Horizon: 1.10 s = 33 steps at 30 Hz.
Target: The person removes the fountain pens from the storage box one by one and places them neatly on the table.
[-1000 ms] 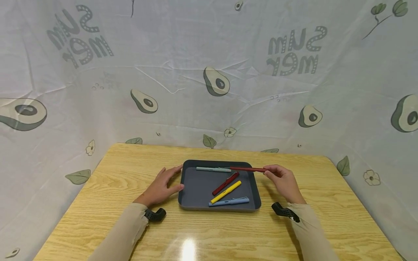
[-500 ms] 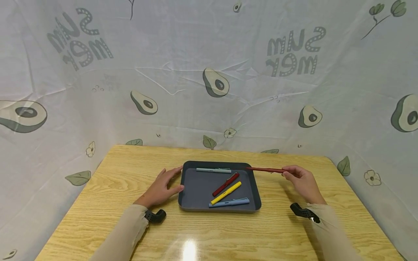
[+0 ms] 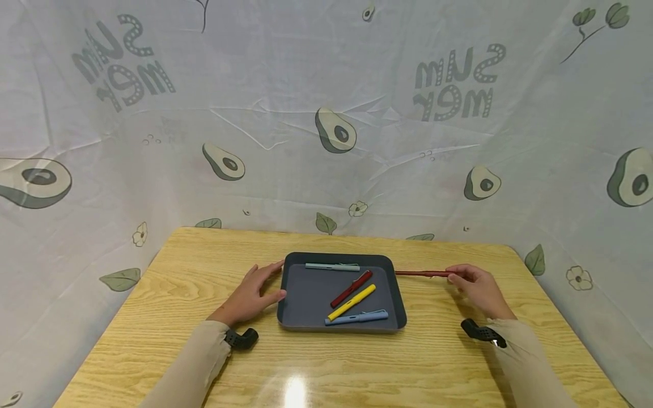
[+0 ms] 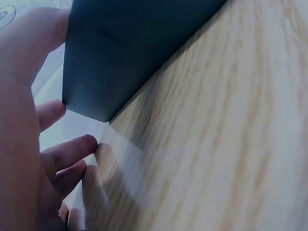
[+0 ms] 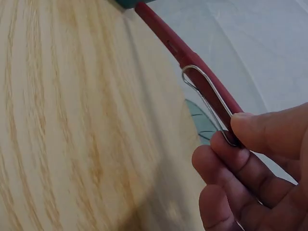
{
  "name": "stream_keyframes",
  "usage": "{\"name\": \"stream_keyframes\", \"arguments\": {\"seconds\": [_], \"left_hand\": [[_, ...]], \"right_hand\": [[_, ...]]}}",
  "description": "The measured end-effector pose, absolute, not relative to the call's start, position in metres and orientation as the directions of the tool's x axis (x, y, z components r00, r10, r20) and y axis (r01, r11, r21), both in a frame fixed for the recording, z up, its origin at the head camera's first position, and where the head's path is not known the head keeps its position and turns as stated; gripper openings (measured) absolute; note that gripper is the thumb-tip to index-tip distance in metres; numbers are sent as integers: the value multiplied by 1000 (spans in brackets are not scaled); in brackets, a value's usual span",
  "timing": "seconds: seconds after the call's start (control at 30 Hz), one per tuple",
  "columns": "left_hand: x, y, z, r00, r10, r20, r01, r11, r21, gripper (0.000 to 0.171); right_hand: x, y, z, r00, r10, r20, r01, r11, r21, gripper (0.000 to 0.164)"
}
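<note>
Moved rightward over the last second, one red clip pen (image 3: pixel 423 273) juts left from the right hand (image 3: pixel 477 289), pinched by thumb and fingers; the left hand (image 3: pixel 249 296), fingers spread, touches the grey tray (image 3: pixel 307 300).

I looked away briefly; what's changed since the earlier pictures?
The right hand moved rightward, drawing the red pen along so it no longer overhangs the tray. Nothing was released. The left hand stays at the tray's left edge; the grey pen, yellow pen, blue pen and second red pen stay put.
</note>
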<state>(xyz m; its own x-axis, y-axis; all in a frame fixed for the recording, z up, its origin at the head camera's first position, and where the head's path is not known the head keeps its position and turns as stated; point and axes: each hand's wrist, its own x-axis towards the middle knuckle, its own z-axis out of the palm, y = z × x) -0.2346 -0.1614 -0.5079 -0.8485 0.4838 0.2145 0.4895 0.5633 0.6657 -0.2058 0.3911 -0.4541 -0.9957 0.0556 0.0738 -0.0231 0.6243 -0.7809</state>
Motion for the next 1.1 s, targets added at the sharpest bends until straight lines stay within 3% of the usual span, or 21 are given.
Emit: {"name": "stream_keyframes", "arguments": {"seconds": [0.4,0.77,1.1], "left_hand": [[-237,-161,-512,-847,483,222,493,558,668,77],[-235,-162,-511,-847,479,229,498,566,657,77],[-236,-161,-510,-843,482,241,507,561,654,77]], "right_hand": [[-217,391,-461,-999,-12,-48,26,706,-707,30],[-233,394,-459,-997,-79,-4,-63,821,-567,26],[-236,391,-458,-999,-26,-32,-1,793,-609,31]]}}
